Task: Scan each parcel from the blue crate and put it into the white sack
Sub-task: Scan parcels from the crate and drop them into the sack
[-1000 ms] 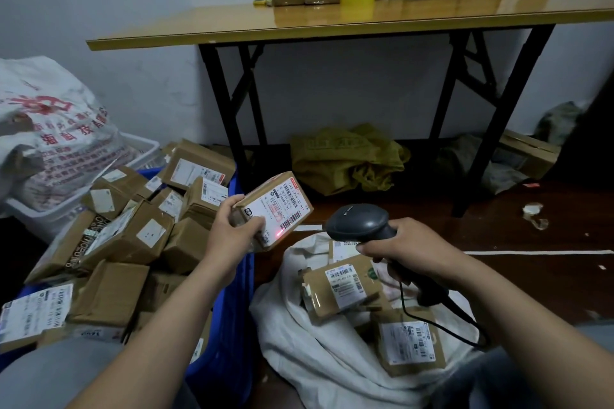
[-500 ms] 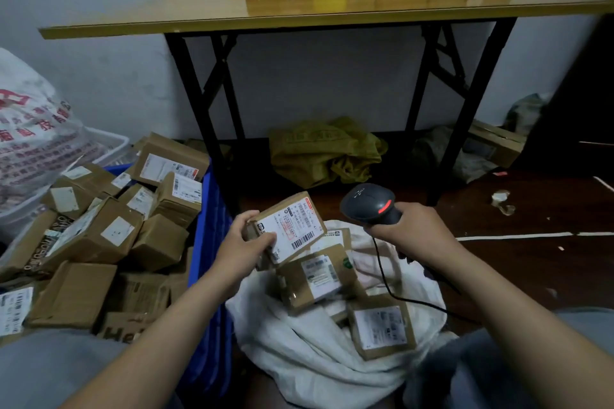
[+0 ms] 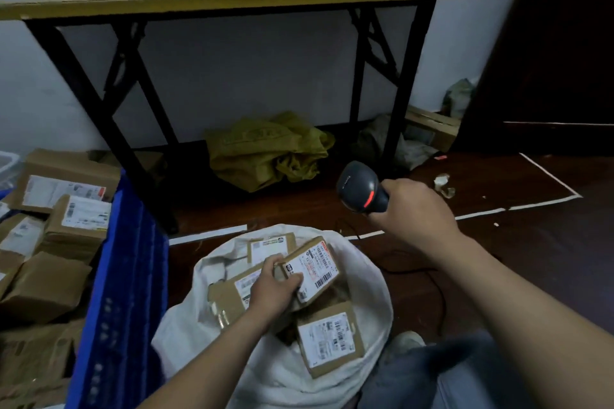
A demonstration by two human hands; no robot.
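Gripping the parcel (image 3: 314, 267) by its near end, my left hand (image 3: 272, 292) has its fingers (image 3: 292, 282) curled round the cardboard. The label faces up, just above the boxes (image 3: 327, 339) lying in the mouth of the white sack (image 3: 186, 335). My right hand (image 3: 412, 209) is wrapped round the scanner (image 3: 360, 189), held well apart. The parcel is tilted, so I judge that if I release it here it may slide off the heap, over the slack rim and onto the floor (image 3: 498, 259). The blue crate (image 3: 126, 276) holds plenty more.

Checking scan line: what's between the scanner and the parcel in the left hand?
Head view: only dark floor, a white tape strip and the sack rim.
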